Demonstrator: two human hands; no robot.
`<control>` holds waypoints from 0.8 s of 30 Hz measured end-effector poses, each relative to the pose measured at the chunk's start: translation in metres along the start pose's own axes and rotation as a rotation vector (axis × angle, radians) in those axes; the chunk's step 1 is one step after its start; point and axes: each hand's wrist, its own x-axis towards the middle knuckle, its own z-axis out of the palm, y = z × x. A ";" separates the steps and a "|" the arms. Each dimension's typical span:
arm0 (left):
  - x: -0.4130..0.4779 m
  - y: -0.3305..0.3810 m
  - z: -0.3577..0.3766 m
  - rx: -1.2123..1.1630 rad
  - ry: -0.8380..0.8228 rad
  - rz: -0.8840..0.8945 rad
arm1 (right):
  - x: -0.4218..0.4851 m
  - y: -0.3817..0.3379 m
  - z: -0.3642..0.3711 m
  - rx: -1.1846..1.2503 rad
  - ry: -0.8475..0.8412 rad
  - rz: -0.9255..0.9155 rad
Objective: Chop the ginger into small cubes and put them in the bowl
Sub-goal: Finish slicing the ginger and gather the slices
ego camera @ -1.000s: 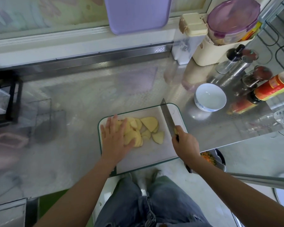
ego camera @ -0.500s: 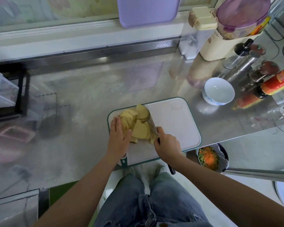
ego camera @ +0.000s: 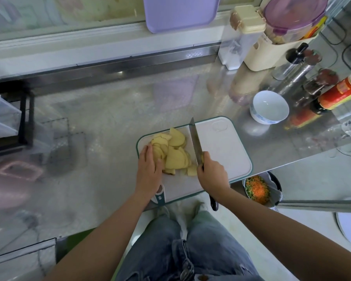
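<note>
We note left hand (ego camera: pixel 150 165), fingers pressed together, bracing ginger slices (ego camera: pixel 175 157) from nine o'clock; right hand (ego camera: pixel 212 175), fingers curled round knife (ego camera: pixel 196 142), holds it at three for dicing.

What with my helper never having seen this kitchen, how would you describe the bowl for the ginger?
On the steel counter, look beyond the cutting board's far right corner. The bowl sits there beside tall bottles: low, white, empty.

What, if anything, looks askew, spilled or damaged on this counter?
Nothing is spilled or damaged. Only the white cutting board with teal rim sits skewed to the steel counter, its near handle corner at or just over the edge. The pale yellow ginger slices lie on the board; the white bowl is upright.
</note>
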 end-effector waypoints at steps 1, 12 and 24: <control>0.000 0.000 0.000 0.001 0.004 0.005 | -0.003 -0.004 0.005 -0.010 -0.016 -0.018; -0.003 -0.001 -0.006 0.022 -0.024 0.004 | 0.007 -0.002 -0.003 -0.014 0.011 0.030; 0.000 0.011 -0.004 0.051 0.050 -0.072 | 0.018 0.016 -0.012 -0.032 -0.082 -0.116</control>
